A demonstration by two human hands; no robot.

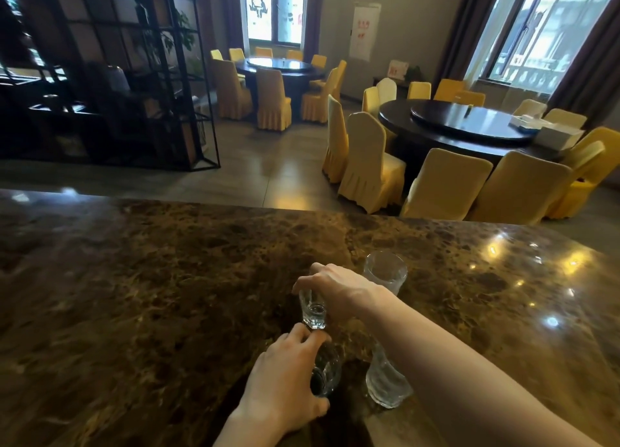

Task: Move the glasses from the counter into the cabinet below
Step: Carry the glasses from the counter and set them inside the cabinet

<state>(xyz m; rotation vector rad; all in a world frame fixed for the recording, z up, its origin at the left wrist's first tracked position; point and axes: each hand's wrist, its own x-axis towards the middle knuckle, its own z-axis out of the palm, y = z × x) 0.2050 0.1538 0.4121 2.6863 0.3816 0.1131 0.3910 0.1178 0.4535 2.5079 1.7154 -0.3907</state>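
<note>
From the head camera, a polished brown marble counter (151,279) fills the lower half of the view, with a dining room of round dark tables (469,124) and yellow-covered chairs (369,165) beyond it. The right hand (339,289) reaches in from the lower right and grips a small clear glass (313,309) from above, fingers closed around its rim — whether its base is touching the stone cannot be told. Just below it, the left hand (285,386) is wrapped around another clear glass (325,371), which sits tilted in the grasp near the counter's front edge. Two taller ribbed glasses stand free on the counter: one (385,272) just behind the right hand, the other (385,383) just beside the left-hand glass, partly under the right forearm.
</note>
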